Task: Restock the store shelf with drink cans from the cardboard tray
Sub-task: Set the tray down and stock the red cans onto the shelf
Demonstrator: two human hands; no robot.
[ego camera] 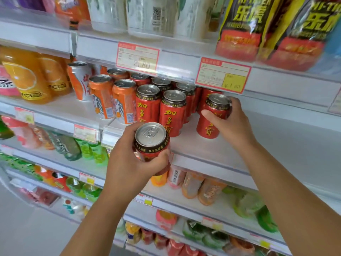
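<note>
1. On the middle shelf (212, 150), head view: a block of red drink cans (172, 111) stands upright in rows, lids up, at the centre of the board.
2. Right hand (232, 124): thumb and fingers are wrapped round the side of one red can (214, 115). This right-hand can is just to the right of the standing block, with a narrow gap between them. Its base is at the shelf surface; full contact cannot be confirmed.
3. Left hand (129, 163): fingers are curled round the body of a second red can (151, 137). This left-hand can is held off the shelf, in front of the front edge, lid tilted towards the camera.
4. Both hands are well apart, one can in each.
5. Left of the red block: orange cans (123, 102), touching it, then orange juice bottles (24, 78).
6. Shelf edge above: two pink-bordered price labels (222, 74); black-and-yellow pouches (239, 24) stand on that upper level.
</note>
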